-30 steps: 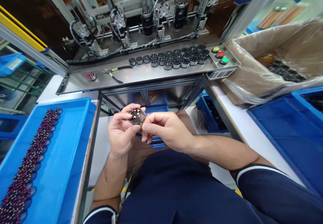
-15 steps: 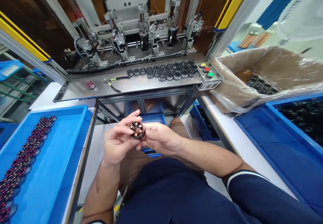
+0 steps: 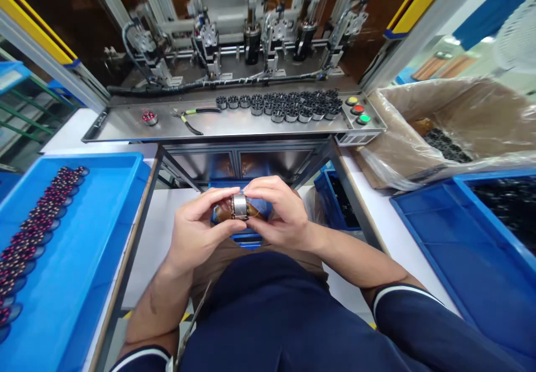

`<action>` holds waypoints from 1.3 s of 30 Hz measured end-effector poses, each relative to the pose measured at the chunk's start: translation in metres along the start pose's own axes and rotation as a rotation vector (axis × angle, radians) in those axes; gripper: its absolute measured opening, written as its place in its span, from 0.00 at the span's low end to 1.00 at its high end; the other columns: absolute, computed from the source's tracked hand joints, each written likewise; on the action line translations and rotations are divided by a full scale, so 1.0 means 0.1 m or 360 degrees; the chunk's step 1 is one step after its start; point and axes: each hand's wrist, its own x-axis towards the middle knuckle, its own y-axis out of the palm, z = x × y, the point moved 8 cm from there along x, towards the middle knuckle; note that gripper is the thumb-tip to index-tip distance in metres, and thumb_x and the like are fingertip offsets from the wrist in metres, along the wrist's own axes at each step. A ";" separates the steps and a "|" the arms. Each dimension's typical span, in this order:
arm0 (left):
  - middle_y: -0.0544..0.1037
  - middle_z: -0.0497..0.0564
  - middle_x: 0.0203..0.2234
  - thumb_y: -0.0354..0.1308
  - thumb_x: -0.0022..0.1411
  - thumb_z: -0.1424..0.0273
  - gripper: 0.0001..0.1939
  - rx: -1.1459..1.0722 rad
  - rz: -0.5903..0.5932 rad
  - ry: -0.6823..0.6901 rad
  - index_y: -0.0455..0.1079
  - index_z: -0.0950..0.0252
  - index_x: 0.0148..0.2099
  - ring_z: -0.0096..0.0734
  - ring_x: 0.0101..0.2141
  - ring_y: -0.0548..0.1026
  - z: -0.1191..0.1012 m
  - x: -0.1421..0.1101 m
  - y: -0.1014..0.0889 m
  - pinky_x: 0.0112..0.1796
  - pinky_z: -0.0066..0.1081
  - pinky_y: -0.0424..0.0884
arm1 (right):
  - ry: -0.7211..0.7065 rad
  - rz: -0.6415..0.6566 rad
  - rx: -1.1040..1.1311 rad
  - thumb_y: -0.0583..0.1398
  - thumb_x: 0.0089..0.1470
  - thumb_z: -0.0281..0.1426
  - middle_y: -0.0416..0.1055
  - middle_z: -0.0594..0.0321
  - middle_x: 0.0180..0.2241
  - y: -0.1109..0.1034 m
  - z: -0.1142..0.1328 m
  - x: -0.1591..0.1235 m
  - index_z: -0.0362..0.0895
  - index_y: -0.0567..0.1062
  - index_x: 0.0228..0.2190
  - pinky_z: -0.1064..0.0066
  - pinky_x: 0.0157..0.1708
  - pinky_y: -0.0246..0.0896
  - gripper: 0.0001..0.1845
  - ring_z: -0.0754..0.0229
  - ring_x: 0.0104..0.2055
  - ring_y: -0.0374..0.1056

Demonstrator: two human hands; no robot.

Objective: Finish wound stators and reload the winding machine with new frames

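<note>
A small round wound stator (image 3: pixel 240 206), with a silver rim and copper coils, is pinched between both hands in front of my lap. My left hand (image 3: pixel 196 232) grips its left side with thumb and fingertips. My right hand (image 3: pixel 280 215) curls over its top and right side. The stator is turned on edge, so its metal rim faces me.
A steel machine shelf (image 3: pixel 234 126) ahead carries a row of dark empty stators (image 3: pixel 288 106), pliers (image 3: pixel 190 118), one wound stator (image 3: pixel 148 117) and three buttons (image 3: pixel 358 109). A blue tray (image 3: pixel 84 238) at left holds a line of wound stators (image 3: pixel 36 221). Blue bins (image 3: pixel 473 238) and a lined cardboard box (image 3: pixel 452 132) sit at right.
Both hands turned the stator from coil-face-up onto its edge. My right hand moved up over its top. The view shifted slightly.
</note>
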 end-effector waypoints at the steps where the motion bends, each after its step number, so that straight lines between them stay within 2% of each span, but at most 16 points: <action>1: 0.83 0.53 0.42 0.72 0.53 0.68 0.21 0.0020 -0.0015 0.0036 0.79 0.58 0.50 0.36 0.42 0.80 -0.01 0.00 0.00 0.45 0.31 0.75 | 0.0037 -0.0006 0.0062 0.66 0.57 0.29 0.74 0.53 0.42 -0.01 -0.01 -0.01 0.43 0.72 0.49 0.61 0.42 0.72 0.18 0.54 0.45 0.72; 4: 0.83 0.52 0.42 0.74 0.50 0.70 0.24 0.0089 -0.0108 0.0174 0.79 0.57 0.51 0.37 0.43 0.79 -0.05 0.01 -0.03 0.45 0.33 0.75 | 0.0159 -0.0012 0.0283 0.67 0.56 0.32 0.73 0.54 0.41 -0.03 -0.06 0.00 0.43 0.74 0.47 0.60 0.42 0.71 0.17 0.54 0.45 0.71; 8: 0.83 0.52 0.41 0.75 0.49 0.68 0.24 0.0239 -0.0194 0.0281 0.79 0.57 0.50 0.37 0.41 0.78 -0.06 0.01 -0.05 0.43 0.36 0.75 | 0.0313 0.0022 0.0419 0.70 0.54 0.38 0.73 0.60 0.34 -0.04 -0.13 0.05 0.43 0.76 0.36 0.64 0.39 0.70 0.14 0.59 0.37 0.71; 12: 0.82 0.52 0.42 0.75 0.50 0.68 0.24 0.0273 -0.0206 0.0316 0.78 0.57 0.50 0.36 0.42 0.79 -0.07 0.01 -0.04 0.41 0.34 0.76 | 0.0427 0.0141 0.0480 0.67 0.59 0.34 0.73 0.62 0.29 0.02 -0.14 0.09 0.41 0.75 0.30 0.69 0.35 0.68 0.10 0.63 0.33 0.69; 14: 0.82 0.52 0.43 0.75 0.50 0.70 0.23 0.0227 -0.0204 0.0301 0.78 0.58 0.50 0.35 0.42 0.79 -0.08 0.02 -0.03 0.40 0.31 0.76 | 0.0479 0.0199 0.0510 0.64 0.62 0.33 0.72 0.63 0.29 0.04 -0.14 0.10 0.41 0.75 0.29 0.71 0.35 0.66 0.11 0.65 0.32 0.68; 20: 0.81 0.53 0.43 0.73 0.51 0.72 0.21 -0.0101 -0.0186 0.0078 0.78 0.60 0.49 0.33 0.42 0.81 -0.01 0.03 0.04 0.40 0.28 0.79 | 0.0729 0.0218 0.0502 0.61 0.65 0.42 0.70 0.63 0.28 -0.02 -0.23 0.11 0.41 0.73 0.28 0.71 0.33 0.63 0.19 0.65 0.30 0.66; 24: 0.81 0.53 0.43 0.72 0.51 0.74 0.20 -0.0169 -0.0187 0.0132 0.78 0.60 0.48 0.34 0.44 0.80 -0.04 0.03 0.08 0.42 0.28 0.79 | 0.0773 0.0256 0.0498 0.61 0.65 0.41 0.70 0.64 0.28 -0.07 -0.27 0.12 0.41 0.72 0.28 0.72 0.32 0.62 0.18 0.66 0.30 0.65; 27: 0.80 0.53 0.45 0.71 0.52 0.77 0.20 -0.0028 -0.0200 0.0198 0.78 0.60 0.48 0.36 0.47 0.79 -0.08 0.02 0.07 0.44 0.31 0.80 | 0.0705 0.0316 0.0508 0.63 0.62 0.39 0.71 0.62 0.30 -0.10 -0.26 0.13 0.40 0.73 0.31 0.71 0.33 0.65 0.15 0.65 0.31 0.67; 30: 0.80 0.55 0.47 0.70 0.53 0.77 0.19 0.0219 -0.0182 0.0303 0.78 0.61 0.48 0.40 0.49 0.79 -0.13 -0.01 0.07 0.45 0.36 0.80 | 0.0441 0.0325 0.0415 0.68 0.58 0.37 0.73 0.58 0.35 -0.13 -0.15 0.17 0.40 0.75 0.37 0.69 0.38 0.68 0.13 0.62 0.37 0.70; 32: 0.81 0.55 0.47 0.70 0.53 0.77 0.21 0.0312 -0.0155 0.0372 0.77 0.60 0.50 0.41 0.49 0.79 -0.17 -0.03 0.08 0.44 0.36 0.80 | 0.0337 0.0271 0.0377 0.66 0.60 0.35 0.74 0.59 0.34 -0.15 -0.11 0.19 0.41 0.76 0.37 0.70 0.38 0.68 0.09 0.63 0.37 0.71; 33: 0.81 0.55 0.47 0.70 0.53 0.77 0.22 0.0328 -0.0138 0.0402 0.77 0.60 0.51 0.41 0.48 0.79 -0.18 -0.03 0.09 0.44 0.36 0.80 | 0.0353 0.0238 0.0379 0.65 0.62 0.34 0.75 0.60 0.32 -0.15 -0.11 0.19 0.41 0.76 0.35 0.70 0.37 0.68 0.08 0.63 0.35 0.71; 36: 0.81 0.53 0.47 0.69 0.53 0.78 0.25 0.0372 -0.0079 0.0509 0.75 0.58 0.53 0.41 0.47 0.80 -0.26 -0.05 0.11 0.45 0.37 0.80 | 0.0666 0.0186 0.0395 0.63 0.63 0.36 0.73 0.63 0.27 -0.14 -0.27 0.16 0.41 0.75 0.28 0.72 0.33 0.66 0.14 0.65 0.30 0.68; 39: 0.81 0.52 0.46 0.70 0.53 0.78 0.25 0.0476 -0.0055 0.0618 0.75 0.58 0.53 0.40 0.47 0.80 -0.36 -0.08 0.10 0.47 0.38 0.80 | 0.1035 0.0126 0.0392 0.63 0.61 0.38 0.71 0.65 0.25 -0.17 -0.43 0.08 0.41 0.74 0.26 0.72 0.31 0.65 0.16 0.66 0.28 0.66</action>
